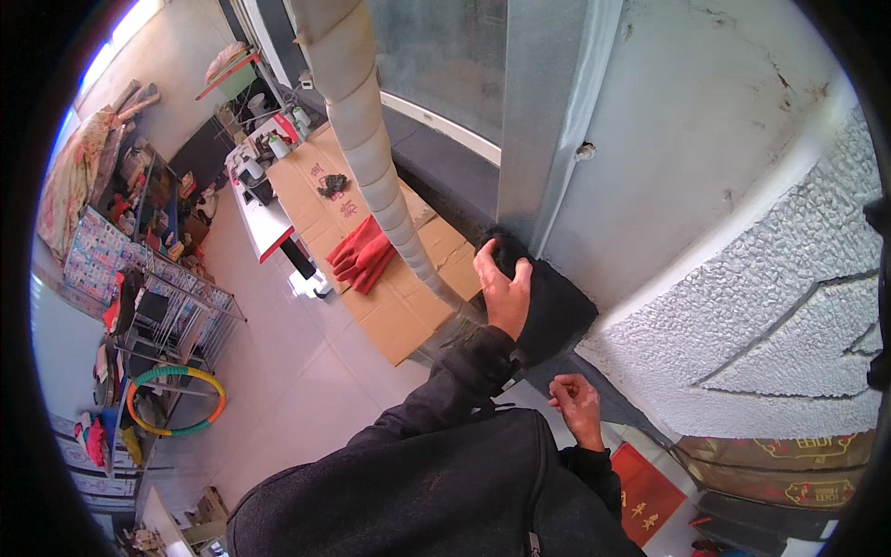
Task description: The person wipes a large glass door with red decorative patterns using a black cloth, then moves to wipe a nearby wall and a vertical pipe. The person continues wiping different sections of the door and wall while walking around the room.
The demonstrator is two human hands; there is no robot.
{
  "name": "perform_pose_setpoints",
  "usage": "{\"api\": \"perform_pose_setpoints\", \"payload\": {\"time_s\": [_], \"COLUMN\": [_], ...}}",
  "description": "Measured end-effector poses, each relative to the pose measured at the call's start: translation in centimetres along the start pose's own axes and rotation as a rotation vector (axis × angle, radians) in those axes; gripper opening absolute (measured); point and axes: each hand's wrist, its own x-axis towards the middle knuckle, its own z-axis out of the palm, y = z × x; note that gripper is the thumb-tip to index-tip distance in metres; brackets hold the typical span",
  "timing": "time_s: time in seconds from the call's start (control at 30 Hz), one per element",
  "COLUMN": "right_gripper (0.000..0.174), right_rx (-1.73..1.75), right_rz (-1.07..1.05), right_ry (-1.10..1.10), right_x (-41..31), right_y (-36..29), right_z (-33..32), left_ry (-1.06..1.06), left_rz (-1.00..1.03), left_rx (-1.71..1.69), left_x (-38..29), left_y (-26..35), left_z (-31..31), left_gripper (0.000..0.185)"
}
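My left hand [506,287] reaches out with thumb and fingers spread around a dark, fuzzy bundle [500,250] at the near corner of the wall; its fingertips touch it, though a firm hold cannot be made out. Under and beside it lies a black fuzzy cloth or pad [557,306]. Nearer my body, my right hand [578,404] is raised with its fingers curled in, and nothing shows in it. Left of my left hand, red rubber gloves [363,255] and a small dark clump [333,184] lie on flattened cardboard [397,320].
A pipe wrapped in pale material [362,132] slants down over the cardboard. Behind it stand a window [442,63] and metal post [532,118]. A textured white wall [759,334] is at right. Farther left are a white table [261,223], metal rack [181,313], hoop [130,400] and red mat [651,494].
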Motion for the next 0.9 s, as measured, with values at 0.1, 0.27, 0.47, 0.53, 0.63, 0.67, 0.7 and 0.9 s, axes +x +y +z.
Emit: {"api": "perform_pose_setpoints", "payload": {"time_s": [0.1, 0.27, 0.47, 0.53, 0.63, 0.67, 0.7, 0.9], "right_gripper": [0.026, 0.028, 0.03, 0.03, 0.029, 0.029, 0.029, 0.029], "right_rx": [0.018, -0.115, -0.188, -0.159, -0.149, -0.14, -0.156, -0.15], "right_rz": [0.035, -0.038, -0.005, 0.036, 0.072, 0.082, 0.082, 0.087], "right_ry": [0.03, 0.031, 0.055, 0.058, 0.06, 0.064, 0.056, 0.01], "right_x": [-0.2, -0.5, -1.0, -1.4, -1.7, -1.7, -1.7, -1.0], "right_y": [0.0, -0.3, -0.4, -0.1, 0.4, 0.6, 0.7, 1.4], "right_z": [0.3, 0.7, 0.9, 0.8, 0.6, 0.5, 0.4, 0.6], "left_ry": [-0.02, -0.278, -0.293, -0.272, 0.0, -0.021, -0.038, -0.245], "left_rz": [-0.204, -0.635, -0.382, -0.212, 0.108, 0.063, 0.016, -0.351], "left_rx": [-0.177, -0.498, -0.159, -0.224, -0.118, -0.087, -0.055, -0.042], "left_x": [0.4, -1.8, -4.8, -3.3, -0.3, 0.2, 0.4, -5.2], "left_y": [-2.0, -3.7, -3.0, -2.8, -3.7, -4.5, -5.5, -10.9], "left_z": [-0.2, -1.6, -3.9, -3.9, -1.8, -1.1, -0.6, -0.7], "left_gripper": [0.067, 0.063, 0.046, 0.045, 0.046, 0.047, 0.048, 0.051]}}
